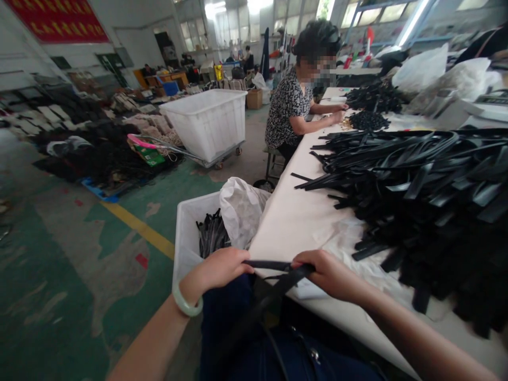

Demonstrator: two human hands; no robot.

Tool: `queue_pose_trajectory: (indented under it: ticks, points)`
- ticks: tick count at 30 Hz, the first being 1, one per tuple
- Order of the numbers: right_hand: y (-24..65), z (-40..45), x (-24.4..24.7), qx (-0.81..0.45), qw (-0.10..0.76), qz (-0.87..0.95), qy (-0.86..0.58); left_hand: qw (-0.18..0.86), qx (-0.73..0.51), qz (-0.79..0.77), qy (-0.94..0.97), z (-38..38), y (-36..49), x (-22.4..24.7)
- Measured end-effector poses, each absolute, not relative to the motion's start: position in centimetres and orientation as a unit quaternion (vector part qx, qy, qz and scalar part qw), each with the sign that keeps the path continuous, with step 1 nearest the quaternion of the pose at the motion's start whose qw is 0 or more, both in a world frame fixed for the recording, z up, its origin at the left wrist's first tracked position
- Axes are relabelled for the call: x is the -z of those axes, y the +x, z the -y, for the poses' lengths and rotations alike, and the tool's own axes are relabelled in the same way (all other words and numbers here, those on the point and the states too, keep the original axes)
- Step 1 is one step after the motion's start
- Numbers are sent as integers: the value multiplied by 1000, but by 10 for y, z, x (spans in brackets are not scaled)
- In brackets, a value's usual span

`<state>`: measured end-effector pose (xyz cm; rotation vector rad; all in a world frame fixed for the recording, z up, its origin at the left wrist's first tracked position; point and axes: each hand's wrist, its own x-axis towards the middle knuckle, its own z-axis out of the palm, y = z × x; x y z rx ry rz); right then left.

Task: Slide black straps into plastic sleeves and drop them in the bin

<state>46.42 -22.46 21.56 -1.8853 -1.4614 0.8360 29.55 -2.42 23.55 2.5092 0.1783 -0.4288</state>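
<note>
A black strap (pixel 273 290) is stretched between my two hands, above my lap at the table's near edge. My left hand (pixel 227 266) has its fingers closed on one end of it. The fingers of my right hand (pixel 322 270) pinch the strap farther right, where a wider length of it hangs down toward my lap, blurred. A large heap of black straps (pixel 432 196) covers the right part of the white table (pixel 278 214).
A white bin (pixel 183 233) with black strips and a white plastic bag (pixel 241 209) stands left of the table. Another person (pixel 288 108) sits farther along, hands at small black pieces (pixel 369 120). A white cart (pixel 210 121) is beyond, on the floor.
</note>
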Motion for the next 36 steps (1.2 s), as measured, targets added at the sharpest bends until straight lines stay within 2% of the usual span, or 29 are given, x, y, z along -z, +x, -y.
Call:
queue_pose_trajectory:
  ticks: [13,20,25,31,36]
  points:
    - [474,241,-223,-345,330,608,-634,318,186,63,928,31,309,-224]
    - [453,248,-226,-291,311,584,-691,352,221,128,900,50,331,-237]
    - [437,242,-217,-264,313,594,-692,399,237,168,870,71,352,-230]
    - [470,254,-224,-281,289,579,-709,511,200,82,832,21,338,-230]
    - [502,275,-226,-285,297,556,-723,485,287,-8,826,-39,292,-235]
